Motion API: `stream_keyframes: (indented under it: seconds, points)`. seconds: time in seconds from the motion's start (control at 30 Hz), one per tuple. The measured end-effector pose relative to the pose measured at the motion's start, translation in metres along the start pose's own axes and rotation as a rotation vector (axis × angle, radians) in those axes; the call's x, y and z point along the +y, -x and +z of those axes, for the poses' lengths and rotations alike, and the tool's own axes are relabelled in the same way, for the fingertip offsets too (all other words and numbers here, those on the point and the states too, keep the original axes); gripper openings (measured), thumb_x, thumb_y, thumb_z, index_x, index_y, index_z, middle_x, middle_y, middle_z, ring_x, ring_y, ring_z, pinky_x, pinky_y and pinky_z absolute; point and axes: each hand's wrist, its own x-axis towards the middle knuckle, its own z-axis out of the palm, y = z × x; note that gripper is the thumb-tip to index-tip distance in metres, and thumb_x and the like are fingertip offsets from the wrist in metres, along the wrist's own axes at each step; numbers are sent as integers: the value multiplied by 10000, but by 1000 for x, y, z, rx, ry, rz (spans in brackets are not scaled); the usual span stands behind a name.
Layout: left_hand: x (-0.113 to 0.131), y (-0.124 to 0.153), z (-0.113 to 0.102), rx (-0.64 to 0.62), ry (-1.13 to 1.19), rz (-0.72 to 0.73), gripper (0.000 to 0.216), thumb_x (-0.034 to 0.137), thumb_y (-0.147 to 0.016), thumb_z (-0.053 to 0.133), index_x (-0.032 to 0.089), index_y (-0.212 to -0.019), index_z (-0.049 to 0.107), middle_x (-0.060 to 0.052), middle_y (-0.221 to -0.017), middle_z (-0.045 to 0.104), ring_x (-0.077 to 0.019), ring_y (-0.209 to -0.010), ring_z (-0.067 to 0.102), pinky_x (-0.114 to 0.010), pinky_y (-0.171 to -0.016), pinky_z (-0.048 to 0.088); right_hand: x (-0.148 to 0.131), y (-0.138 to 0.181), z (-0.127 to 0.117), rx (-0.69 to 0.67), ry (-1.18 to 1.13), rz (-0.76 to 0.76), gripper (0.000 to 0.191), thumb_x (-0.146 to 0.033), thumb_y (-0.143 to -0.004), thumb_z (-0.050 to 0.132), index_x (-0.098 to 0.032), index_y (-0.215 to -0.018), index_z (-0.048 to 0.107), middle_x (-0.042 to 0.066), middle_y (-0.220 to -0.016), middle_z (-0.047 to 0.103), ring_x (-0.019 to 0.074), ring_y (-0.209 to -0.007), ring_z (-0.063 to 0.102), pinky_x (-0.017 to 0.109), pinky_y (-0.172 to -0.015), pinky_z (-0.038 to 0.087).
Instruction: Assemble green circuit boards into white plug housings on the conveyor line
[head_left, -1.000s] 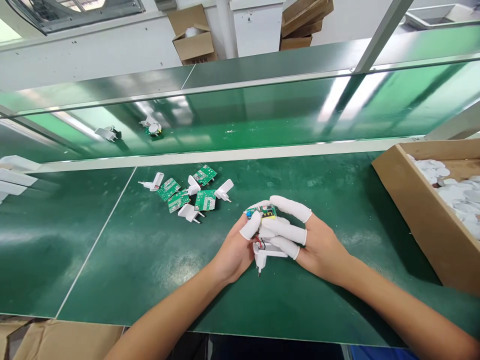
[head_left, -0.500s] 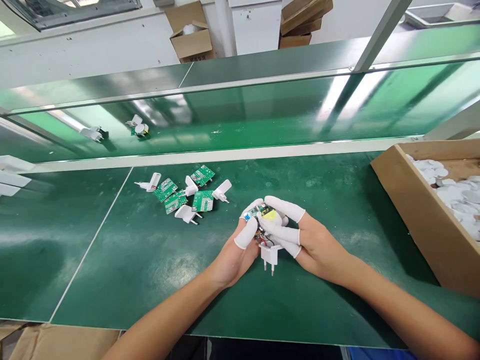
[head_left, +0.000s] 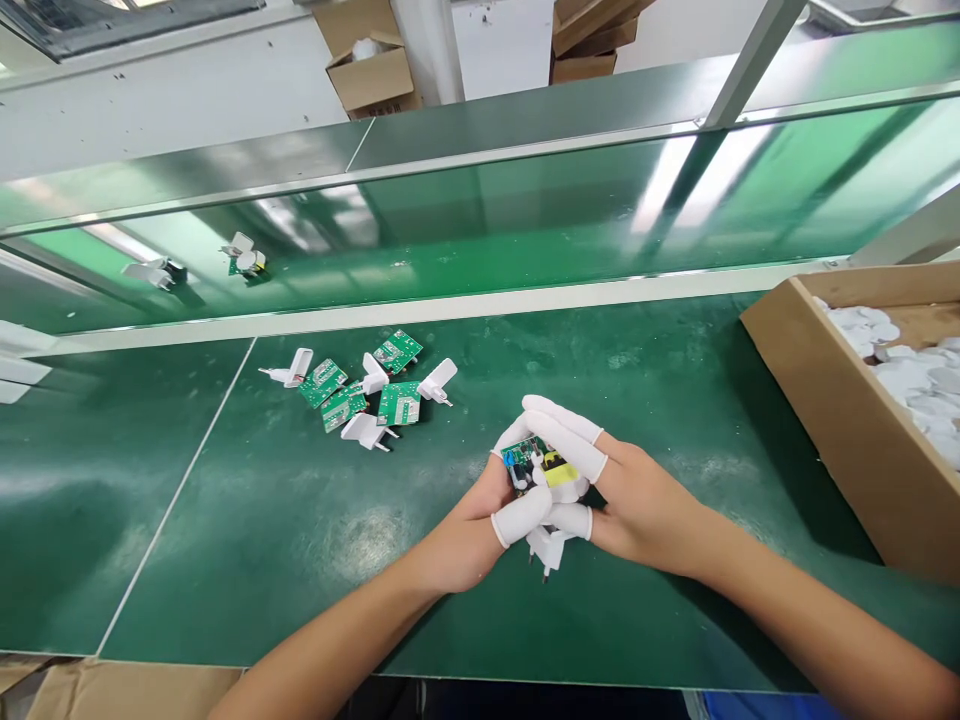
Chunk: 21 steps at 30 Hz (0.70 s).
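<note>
Hands close together: the left hand [head_left: 463, 528] and right hand [head_left: 645, 510] clamp a green circuit board [head_left: 534, 465] against a white two-pin plug housing [head_left: 548, 548], wearing white finger cots [head_left: 521, 515].

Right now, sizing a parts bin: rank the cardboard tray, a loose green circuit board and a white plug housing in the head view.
Cardboard tray, largest. Green circuit board and white plug housing look alike; unranked.
</note>
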Motion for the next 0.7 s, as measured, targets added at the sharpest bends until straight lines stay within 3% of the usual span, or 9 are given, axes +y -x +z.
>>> stream_keyframes:
  seconds: [0.13,0.27,0.43,0.57,0.7]
  points:
    - [-2,-5,3,85,41,-30,720,308,-805,610,309,-1401,205,-94,-1189,562,-203,-887,594,-237,-582,469,4,-4,-4,-81,-29,55,590,-293,-799,596,-200,-1343,387,135,-1116,585,213,-767,624,320,-623,538]
    - [0,-6,6,175,59,-68,711,267,-715,706,266,-1328,345,-90,-1107,621,-215,-863,625,-219,-544,461,2,-6,-7,-91,-35,50,579,-323,-766,633,-191,-1298,446,125,-1074,594,227,-825,610,324,-660,526]
    - [-3,-9,1,241,39,-76,508,217,-656,752,210,-1115,535,-65,-992,674,-209,-869,633,-282,-699,504,6,-7,-6,-136,18,13,411,-223,-804,563,-153,-1208,529,136,-1034,607,232,-834,608,324,-683,506]
    - [-3,-11,3,279,88,-105,485,179,-605,778,202,-1040,564,-51,-955,687,-212,-849,644,-287,-692,514,11,-9,-8,-190,30,30,306,-226,-800,570,-166,-1099,593,110,-964,630,218,-774,615,316,-655,502]
    - [-3,-12,5,302,87,-112,514,130,-554,797,188,-1012,571,-45,-904,696,-198,-808,656,-261,-670,515,10,-9,-8,-187,45,21,335,-257,-781,604,-176,-1106,591,110,-980,635,251,-881,609,345,-737,496]
